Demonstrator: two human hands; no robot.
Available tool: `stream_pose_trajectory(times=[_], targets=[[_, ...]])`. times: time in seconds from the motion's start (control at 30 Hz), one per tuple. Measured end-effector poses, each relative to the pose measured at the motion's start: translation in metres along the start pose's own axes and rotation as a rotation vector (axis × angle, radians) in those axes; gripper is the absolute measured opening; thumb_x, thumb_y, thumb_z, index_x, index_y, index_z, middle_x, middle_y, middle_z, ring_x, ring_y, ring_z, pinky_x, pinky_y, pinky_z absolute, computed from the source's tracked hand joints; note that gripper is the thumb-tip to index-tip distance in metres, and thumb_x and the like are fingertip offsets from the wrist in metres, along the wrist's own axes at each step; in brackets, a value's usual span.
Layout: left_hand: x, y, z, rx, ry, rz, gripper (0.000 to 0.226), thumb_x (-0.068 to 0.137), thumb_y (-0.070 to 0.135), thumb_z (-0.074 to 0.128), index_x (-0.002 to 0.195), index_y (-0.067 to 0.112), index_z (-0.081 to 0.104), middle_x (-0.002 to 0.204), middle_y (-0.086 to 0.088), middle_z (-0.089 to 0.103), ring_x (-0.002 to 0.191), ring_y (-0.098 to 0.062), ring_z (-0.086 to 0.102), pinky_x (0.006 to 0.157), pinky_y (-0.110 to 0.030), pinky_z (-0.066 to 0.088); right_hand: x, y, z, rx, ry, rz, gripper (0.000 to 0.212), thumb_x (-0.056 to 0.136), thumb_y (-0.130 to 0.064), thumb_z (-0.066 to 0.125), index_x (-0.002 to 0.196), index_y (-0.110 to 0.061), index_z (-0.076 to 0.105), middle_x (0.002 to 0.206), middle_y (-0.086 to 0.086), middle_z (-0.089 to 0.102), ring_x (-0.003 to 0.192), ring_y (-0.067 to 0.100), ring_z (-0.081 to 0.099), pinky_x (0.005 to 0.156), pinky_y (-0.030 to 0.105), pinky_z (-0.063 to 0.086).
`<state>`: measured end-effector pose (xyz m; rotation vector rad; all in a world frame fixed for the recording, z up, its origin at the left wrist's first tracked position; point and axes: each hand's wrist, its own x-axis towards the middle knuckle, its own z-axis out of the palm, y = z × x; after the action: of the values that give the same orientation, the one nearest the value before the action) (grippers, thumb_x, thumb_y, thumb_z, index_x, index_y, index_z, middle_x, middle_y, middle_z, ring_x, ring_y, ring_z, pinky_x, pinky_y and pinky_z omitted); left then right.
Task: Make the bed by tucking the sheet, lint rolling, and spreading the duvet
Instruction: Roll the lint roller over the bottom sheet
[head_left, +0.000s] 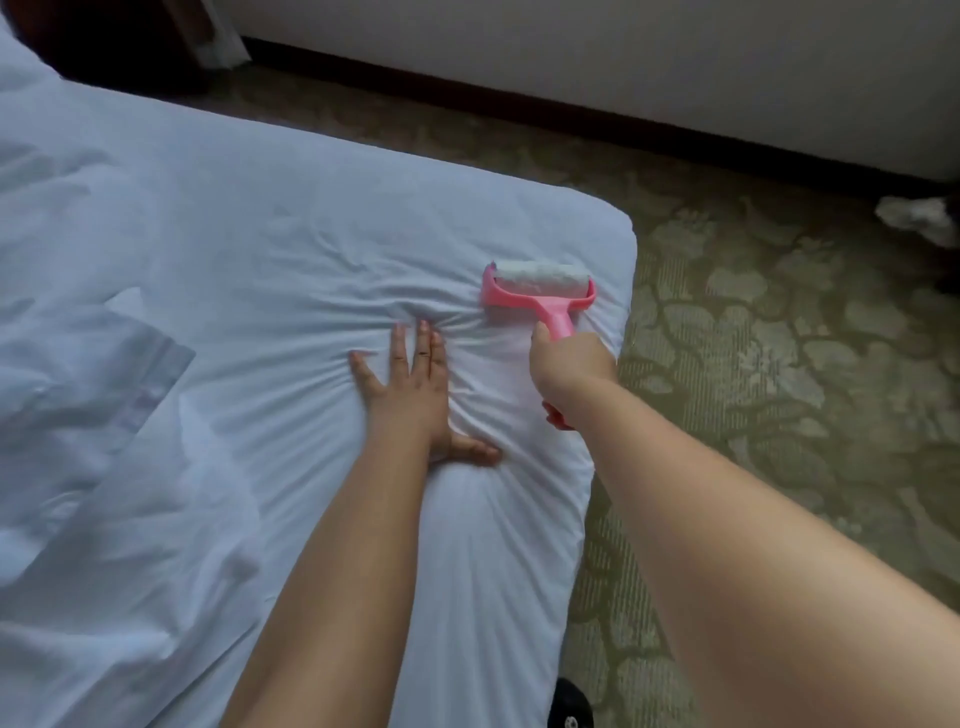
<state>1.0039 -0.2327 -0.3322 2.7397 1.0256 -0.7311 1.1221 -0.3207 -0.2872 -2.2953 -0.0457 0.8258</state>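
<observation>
The right hand (571, 364) grips the pink lint roller (540, 291) (fingers curled round its handle) near the sheet's (311, 249) corner; beside it, the left hand (415, 384) presses flat, fingers spread.

pink lint roller (540, 296), white sheet (311, 218), green leaf-patterned carpet (779, 322)

sheet (311, 249): matt creased cloth | lint roller (540, 291): glossy pink plastic | carpet (779, 322): patterned pile
</observation>
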Motion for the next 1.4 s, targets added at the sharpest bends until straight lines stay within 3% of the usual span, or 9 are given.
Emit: stream_pose_trajectory(times=[0.13, 0.27, 0.5, 0.83, 1.2, 1.4], targets=[[0.044, 0.009, -0.021, -0.011, -0.006, -0.031, 0.157, 0.044, 0.094, 0.051, 0.141, 0.002, -0.033, 0.149, -0.011, -0.039, 0.138, -0.028, -0.036, 0.104, -0.067, -0.014, 0.039, -0.028, -0.008, -0.058, -0.030, -0.067, 0.036, 0.091, -0.049, 0.042, 0.096, -0.014, 0.049, 0.109, 0.013, 0.062, 0.096, 0.035, 0.065, 0.083, 0.047, 0.055], [0.076, 0.006, -0.035, -0.016, -0.025, -0.028, 0.156, 0.045, 0.093, 0.051, 0.138, 0.003, -0.037, 0.147, -0.010, -0.042, 0.136, -0.027, -0.039, 0.105, -0.065, -0.017, 0.072, -0.054, -0.008, -0.039, -0.056, -0.096, 0.045, 0.091, -0.049, 0.042, 0.105, -0.009, 0.056, 0.107, 0.014, 0.063, 0.093, 0.035, 0.065, 0.083, 0.048, 0.055], [0.105, 0.000, -0.051, -0.023, -0.017, -0.039, 0.155, 0.046, 0.092, 0.052, 0.140, 0.006, -0.036, 0.148, -0.007, -0.042, 0.136, -0.024, -0.039, 0.106, -0.063, -0.018, 0.103, -0.075, 0.001, -0.021, -0.052, -0.116, 0.041, 0.090, -0.049, 0.043, 0.100, -0.011, 0.055, 0.103, 0.014, 0.065, 0.091, 0.034, 0.066, 0.082, 0.048, 0.055], [0.066, -0.002, -0.042, -0.011, -0.034, -0.028, 0.142, 0.057, 0.093, 0.042, 0.145, 0.007, -0.028, 0.152, -0.008, -0.035, 0.140, -0.025, -0.032, 0.113, -0.059, -0.012, 0.056, -0.033, -0.005, -0.058, -0.022, -0.102, 0.047, 0.092, -0.048, 0.043, 0.111, -0.007, 0.056, 0.109, 0.013, 0.061, 0.097, 0.036, 0.063, 0.085, 0.047, 0.054], [-0.014, 0.012, -0.012, -0.055, -0.101, -0.007, 0.143, 0.055, 0.091, 0.048, 0.145, 0.011, -0.028, 0.153, -0.006, -0.035, 0.140, -0.024, -0.032, 0.112, -0.060, -0.013, -0.027, 0.041, -0.033, -0.092, -0.058, 0.038, 0.048, 0.092, -0.047, 0.044, 0.112, -0.005, 0.056, 0.110, 0.016, 0.061, 0.098, 0.035, 0.064, 0.084, 0.047, 0.054], [0.002, 0.014, -0.011, -0.086, -0.057, -0.044, 0.145, 0.051, 0.094, 0.045, 0.145, 0.014, -0.030, 0.152, -0.003, -0.037, 0.140, -0.022, -0.033, 0.109, -0.064, -0.014, 0.000, 0.025, -0.041, -0.080, -0.091, 0.014, 0.043, 0.090, -0.048, 0.044, 0.104, -0.009, 0.056, 0.109, 0.015, 0.061, 0.097, 0.034, 0.065, 0.084, 0.047, 0.055]])
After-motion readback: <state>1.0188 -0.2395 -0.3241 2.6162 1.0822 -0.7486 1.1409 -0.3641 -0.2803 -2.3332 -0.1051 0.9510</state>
